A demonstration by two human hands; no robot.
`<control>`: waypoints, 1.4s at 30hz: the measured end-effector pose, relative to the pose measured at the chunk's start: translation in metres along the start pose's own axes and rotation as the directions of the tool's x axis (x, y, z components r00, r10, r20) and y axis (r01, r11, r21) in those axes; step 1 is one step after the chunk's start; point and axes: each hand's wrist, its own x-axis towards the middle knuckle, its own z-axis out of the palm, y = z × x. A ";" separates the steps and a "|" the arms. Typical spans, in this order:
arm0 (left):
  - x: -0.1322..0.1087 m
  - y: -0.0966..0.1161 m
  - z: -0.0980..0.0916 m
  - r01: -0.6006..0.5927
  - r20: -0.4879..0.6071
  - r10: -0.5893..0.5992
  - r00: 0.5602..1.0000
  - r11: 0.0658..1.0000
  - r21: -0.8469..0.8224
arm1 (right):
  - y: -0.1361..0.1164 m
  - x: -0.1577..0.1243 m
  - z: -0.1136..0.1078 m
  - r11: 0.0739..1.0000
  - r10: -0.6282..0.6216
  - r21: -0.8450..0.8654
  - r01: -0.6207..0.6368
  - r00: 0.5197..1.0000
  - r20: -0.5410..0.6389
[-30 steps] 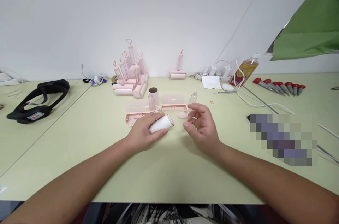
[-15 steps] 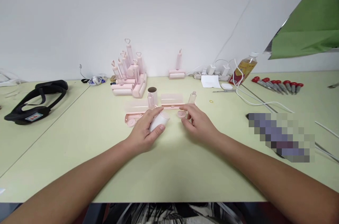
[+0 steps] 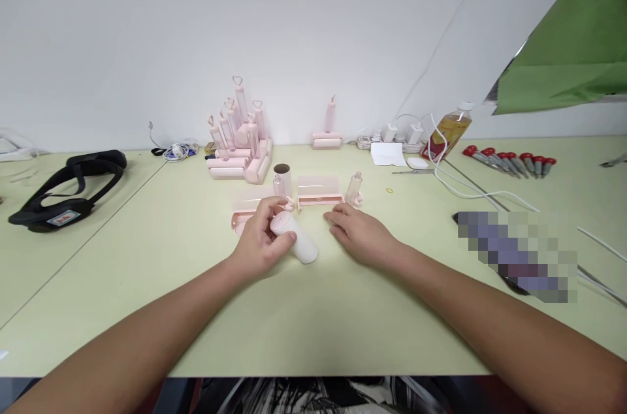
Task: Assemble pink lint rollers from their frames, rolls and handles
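Observation:
My left hand (image 3: 262, 241) is wrapped round a white lint-roller roll (image 3: 300, 243), tilted, with a pinkish upper end. My right hand (image 3: 360, 231) rests low over the table, its fingers bent together; whatever they hold, if anything, is hidden. Beyond it stands a pink lint-roller case (image 3: 321, 200) with its clear lid up, beside a clear handle (image 3: 353, 187). Another opened case (image 3: 242, 215) lies partly behind my left hand. Near it are a second clear handle (image 3: 279, 185) and an upright roll with a brown core (image 3: 283, 172).
Several assembled pink lint rollers (image 3: 240, 146) are grouped at the back left, and one more (image 3: 327, 138) stands near the wall. On the right are a drink bottle (image 3: 448, 133), white cables (image 3: 470, 191), red-capped tools (image 3: 509, 159) and a pixelated object (image 3: 512, 257). A black headset (image 3: 73, 189) lies left.
The roll in my left hand has swung so its lower end points towards me and to the right. My right hand has turned palm down, and the pink disc near its fingers is out of sight.

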 end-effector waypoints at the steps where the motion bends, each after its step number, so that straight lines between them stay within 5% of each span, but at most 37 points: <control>1: 0.000 -0.002 0.000 -0.023 0.000 0.023 1.000 0.999 0.034 | -0.001 0.000 -0.001 1.000 0.008 0.001 -0.008 1.000 0.024; 9: 0.001 -0.011 0.002 0.020 0.001 -0.020 1.000 0.999 0.034 | -0.011 -0.006 -0.005 0.999 0.018 0.046 -0.021 0.996 0.083; 14: 0.002 -0.014 0.002 0.080 0.096 -0.078 0.992 0.997 -0.022 | -0.009 -0.005 -0.001 0.996 0.014 0.084 -0.017 0.999 0.034; 21: 0.001 -0.008 -0.001 -0.024 0.336 -0.091 0.937 0.946 0.324 | -0.011 -0.004 0.006 0.964 0.075 0.261 -0.055 0.995 -0.068; 23: 0.000 -0.007 0.000 -0.061 0.392 -0.092 0.915 0.931 0.361 | -0.014 -0.004 0.007 0.885 0.170 0.447 -0.129 0.984 -0.053; 27: -0.001 -0.007 0.000 -0.118 0.445 -0.083 0.892 0.906 0.406 | -0.020 -0.005 0.013 0.524 0.273 0.802 -0.286 0.949 0.160; 31: 0.000 -0.007 -0.002 -0.132 0.464 -0.072 0.883 0.911 0.391 | -0.021 -0.003 0.017 0.299 0.298 0.929 -0.220 0.946 0.129; 33: 0.000 -0.007 -0.003 -0.131 0.466 -0.071 0.882 0.912 0.388 | -0.021 -0.004 0.017 0.317 0.303 0.931 -0.180 0.949 0.080; 38: 0.000 -0.012 -0.002 -0.162 0.461 0.001 0.887 0.937 0.309 | -0.029 -0.012 0.017 0.534 0.303 0.839 -0.104 0.950 -0.076; 42: -0.002 -0.011 0.002 -0.218 0.485 0.097 0.869 0.955 0.200 | -0.037 -0.022 0.021 0.549 0.252 0.835 0.033 0.946 -0.203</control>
